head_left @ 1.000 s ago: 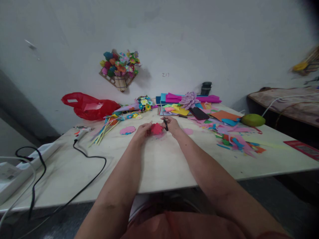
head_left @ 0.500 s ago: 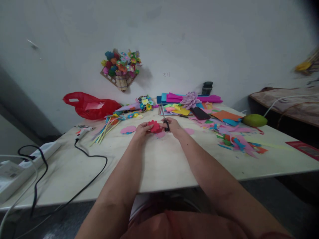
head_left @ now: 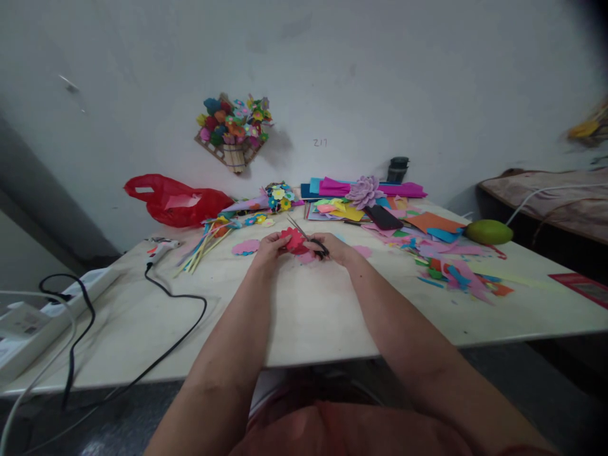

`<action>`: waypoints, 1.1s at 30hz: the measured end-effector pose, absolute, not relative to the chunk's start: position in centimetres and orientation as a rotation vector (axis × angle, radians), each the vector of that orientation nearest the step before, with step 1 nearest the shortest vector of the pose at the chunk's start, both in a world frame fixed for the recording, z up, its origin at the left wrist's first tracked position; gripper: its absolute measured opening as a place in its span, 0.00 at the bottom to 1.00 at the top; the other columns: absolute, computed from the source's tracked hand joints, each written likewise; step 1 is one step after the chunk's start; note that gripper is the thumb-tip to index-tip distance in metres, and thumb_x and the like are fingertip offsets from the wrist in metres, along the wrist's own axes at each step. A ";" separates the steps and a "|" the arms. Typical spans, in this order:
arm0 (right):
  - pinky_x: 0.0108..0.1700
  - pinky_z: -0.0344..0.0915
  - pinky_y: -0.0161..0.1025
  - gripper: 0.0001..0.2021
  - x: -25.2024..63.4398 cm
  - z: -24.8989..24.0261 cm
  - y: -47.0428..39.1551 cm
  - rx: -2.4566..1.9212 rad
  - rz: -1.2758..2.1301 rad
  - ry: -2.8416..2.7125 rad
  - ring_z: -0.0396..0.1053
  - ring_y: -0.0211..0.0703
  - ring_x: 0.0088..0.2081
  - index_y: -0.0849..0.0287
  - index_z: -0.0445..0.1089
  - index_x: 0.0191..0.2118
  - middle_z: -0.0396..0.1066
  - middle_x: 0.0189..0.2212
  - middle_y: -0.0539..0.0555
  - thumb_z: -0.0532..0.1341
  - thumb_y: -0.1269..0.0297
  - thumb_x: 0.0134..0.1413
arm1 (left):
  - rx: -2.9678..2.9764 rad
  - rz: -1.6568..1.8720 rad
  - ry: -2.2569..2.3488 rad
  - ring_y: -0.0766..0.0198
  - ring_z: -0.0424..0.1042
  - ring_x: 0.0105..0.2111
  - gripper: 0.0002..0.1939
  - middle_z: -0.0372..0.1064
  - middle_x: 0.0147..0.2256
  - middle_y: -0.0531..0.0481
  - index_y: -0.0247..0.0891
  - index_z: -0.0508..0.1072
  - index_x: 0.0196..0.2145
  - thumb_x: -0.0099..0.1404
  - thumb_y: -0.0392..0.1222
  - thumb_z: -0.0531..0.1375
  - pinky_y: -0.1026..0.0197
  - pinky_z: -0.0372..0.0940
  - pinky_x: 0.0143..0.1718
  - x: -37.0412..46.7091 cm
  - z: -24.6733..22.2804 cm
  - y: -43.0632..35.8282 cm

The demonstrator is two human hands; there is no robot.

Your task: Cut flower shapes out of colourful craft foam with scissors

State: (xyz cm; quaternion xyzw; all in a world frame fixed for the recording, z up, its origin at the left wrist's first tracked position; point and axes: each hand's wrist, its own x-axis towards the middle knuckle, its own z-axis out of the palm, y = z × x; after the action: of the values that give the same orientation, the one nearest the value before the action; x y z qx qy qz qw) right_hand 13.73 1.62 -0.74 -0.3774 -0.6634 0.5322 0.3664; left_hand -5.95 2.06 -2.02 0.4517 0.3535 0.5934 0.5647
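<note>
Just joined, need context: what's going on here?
A person's left hand holds a flat, red, scalloped paper-like piece. The right hand holds black-handled metal scissors, angled toward the grey wall; whether they're cutting is unclear. Pink, scalloped paper-like discs lie on the pale tabletop nearby.

The left hand (head_left: 268,248) hides one side of the scalloped red cutout (head_left: 294,240), which in turn covers much of a pink cutout (head_left: 306,257) below it. Part of the scissors (head_left: 322,248) disappears under the fingers of the right hand (head_left: 335,249); whether the blades touch the red edge cannot be told. Behind the right wrist, another pink piece (head_left: 363,251) is partly blocked. The white power strip (head_left: 66,299), the bed (head_left: 560,199) and the red-bordered sheet (head_left: 577,286) are cut off by the picture's sides. A yellow object (head_left: 585,130) at upper right is blurred beyond naming, and the smallest scraps (head_left: 413,244) blur together.
</note>
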 end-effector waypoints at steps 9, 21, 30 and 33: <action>0.14 0.44 0.28 0.09 13.7 -0.5 1.3 -0.952 1.401 -1.792 0.59 0.30 0.15 0.61 0.70 0.30 0.67 0.17 0.47 0.66 0.61 0.50 | 1.012 1.446 0.852 0.68 0.70 0.24 0.16 0.72 0.24 0.51 0.33 0.74 0.26 0.40 0.40 0.73 0.63 0.67 0.31 -6.0 -1.9 2.0; 0.13 0.46 0.27 0.08 13.9 -0.1 0.9 -0.960 1.415 -1.821 0.60 0.30 0.15 0.61 0.73 0.31 0.68 0.16 0.47 0.66 0.62 0.51 | 0.971 1.414 0.855 0.66 0.70 0.24 0.13 0.72 0.24 0.49 0.32 0.72 0.23 0.42 0.37 0.72 0.61 0.67 0.33 -5.7 -1.2 1.5; 0.14 0.46 0.28 0.09 13.8 -0.1 0.8 -0.990 1.391 -1.837 0.61 0.30 0.15 0.61 0.70 0.28 0.68 0.17 0.47 0.67 0.62 0.49 | 0.999 1.416 0.865 0.64 0.71 0.24 0.13 0.73 0.25 0.47 0.33 0.74 0.24 0.42 0.37 0.73 0.60 0.67 0.32 -5.7 -1.3 1.6; 0.13 0.46 0.28 0.10 13.7 0.0 0.7 -1.007 1.387 -1.844 0.61 0.30 0.15 0.61 0.68 0.26 0.67 0.16 0.47 0.67 0.61 0.48 | 1.001 1.417 0.862 0.64 0.72 0.24 0.13 0.74 0.25 0.47 0.33 0.74 0.24 0.42 0.37 0.73 0.59 0.67 0.32 -5.7 -1.3 1.6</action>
State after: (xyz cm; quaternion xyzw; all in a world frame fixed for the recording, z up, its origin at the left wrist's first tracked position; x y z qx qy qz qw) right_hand 13.74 0.74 -0.01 -0.3806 -0.6971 0.5244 0.3068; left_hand -5.67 1.61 -1.29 0.4260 0.3668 0.6026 0.5664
